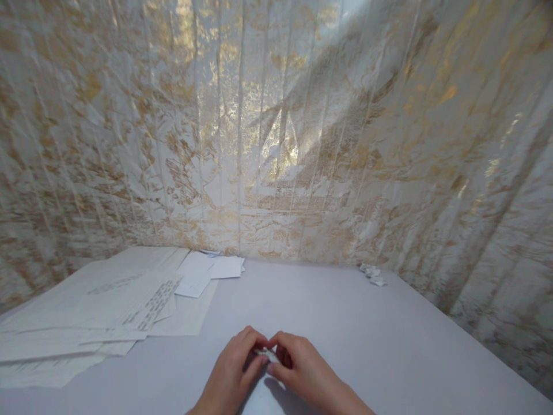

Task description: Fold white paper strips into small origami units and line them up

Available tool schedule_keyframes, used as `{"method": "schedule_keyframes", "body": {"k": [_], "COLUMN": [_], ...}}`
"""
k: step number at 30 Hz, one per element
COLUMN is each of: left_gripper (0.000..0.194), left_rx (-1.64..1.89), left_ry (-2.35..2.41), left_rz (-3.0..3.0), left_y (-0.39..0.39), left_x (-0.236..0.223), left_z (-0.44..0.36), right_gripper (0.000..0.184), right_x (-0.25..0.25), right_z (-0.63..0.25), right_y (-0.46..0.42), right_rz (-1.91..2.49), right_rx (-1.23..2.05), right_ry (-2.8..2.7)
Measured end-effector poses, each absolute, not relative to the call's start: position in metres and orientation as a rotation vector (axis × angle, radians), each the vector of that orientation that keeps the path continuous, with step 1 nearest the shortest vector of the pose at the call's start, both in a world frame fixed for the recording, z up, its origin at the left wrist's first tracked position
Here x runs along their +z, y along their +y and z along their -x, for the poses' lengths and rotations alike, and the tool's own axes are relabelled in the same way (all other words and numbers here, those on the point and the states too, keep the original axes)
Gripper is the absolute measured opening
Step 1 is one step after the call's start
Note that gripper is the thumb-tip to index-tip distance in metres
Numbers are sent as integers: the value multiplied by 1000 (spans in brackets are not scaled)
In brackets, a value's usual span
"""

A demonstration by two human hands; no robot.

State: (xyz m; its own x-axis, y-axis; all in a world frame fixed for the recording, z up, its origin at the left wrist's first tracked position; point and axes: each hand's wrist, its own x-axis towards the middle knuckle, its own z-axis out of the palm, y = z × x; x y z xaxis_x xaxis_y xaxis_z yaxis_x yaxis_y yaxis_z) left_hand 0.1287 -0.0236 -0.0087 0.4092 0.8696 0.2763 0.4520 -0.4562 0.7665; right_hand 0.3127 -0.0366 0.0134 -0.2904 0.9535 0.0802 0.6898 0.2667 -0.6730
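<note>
Both hands meet low in the middle of the view, just above the pale table [328,311]. Between their fingertips is a small white piece of paper [270,355], folded or crumpled; most of it is hidden by the fingers. My left hand [237,363] pinches its left side with thumb and index finger. On the other side, my right hand [300,363] grips it the same way, fingers curled. A white area, perhaps more paper, shows below between the wrists, but its edges are unclear.
Large printed sheets [108,294] lie piled on the left of the table. Smaller white paper pieces [196,274] overlap them at the back. A little heap of crumpled paper bits [373,275] sits at the back right. A gold-patterned curtain [276,144] hangs behind the table.
</note>
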Motion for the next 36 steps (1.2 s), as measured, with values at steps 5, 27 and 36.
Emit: {"method": "schedule_keyframes", "body": {"k": [5,27,36], "left_gripper": [9,28,31], "left_rx": [1057,1078,1038], "left_ry": [956,965,844], "left_rz": [-1861,-1707,-1571], "left_y": [-25,-31,-27], "left_x": [-8,-11,-16], "left_z": [-131,-132,-131], "right_gripper": [24,30,21], "right_x": [5,0,1], "right_z": [-312,-304,-303], "right_y": [-35,-40,-44], "right_rz": [1372,1148,1127], "right_rx": [946,965,1024], "right_ry": [-1901,-1665,-1716]}}
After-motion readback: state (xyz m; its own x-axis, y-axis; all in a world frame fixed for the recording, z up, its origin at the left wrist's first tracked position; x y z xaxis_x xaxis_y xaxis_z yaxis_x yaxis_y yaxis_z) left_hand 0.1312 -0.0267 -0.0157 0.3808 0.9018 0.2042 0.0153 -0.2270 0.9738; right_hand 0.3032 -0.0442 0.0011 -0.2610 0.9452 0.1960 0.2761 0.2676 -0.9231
